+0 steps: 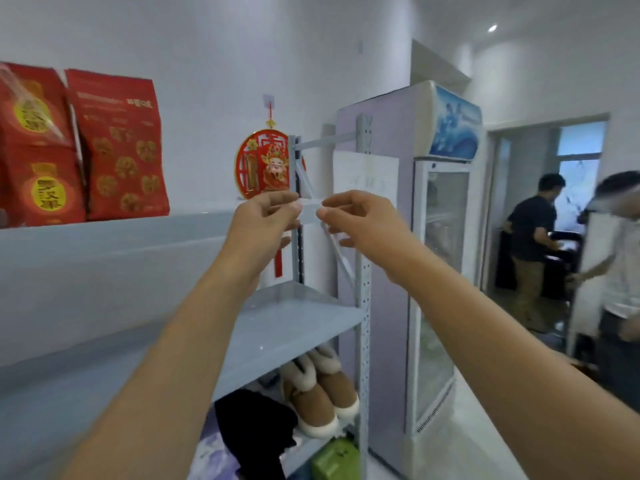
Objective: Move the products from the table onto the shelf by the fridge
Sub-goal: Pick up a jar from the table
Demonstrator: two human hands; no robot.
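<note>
1. While my arms reach out toward the shelf point(304, 317) by the fridge point(440, 237), two red snack bags point(117, 147) already stand upright at far left on its upper tier, leaning on the wall so they stay put.
2. My left hand point(266, 220) is curled, thumb and fingers pinched near something thin and pale — too blurred to name, perhaps a clear strip.
3. My right hand point(356, 220) mirrors it, fingertips pinched close, so I judge both hold the same slight thing between them.
4. Below, the middle tier lies bare — room for more products; boots point(322, 396) sit lower down.
5. At far right, two people point(533, 237) stand by a doorway.
</note>
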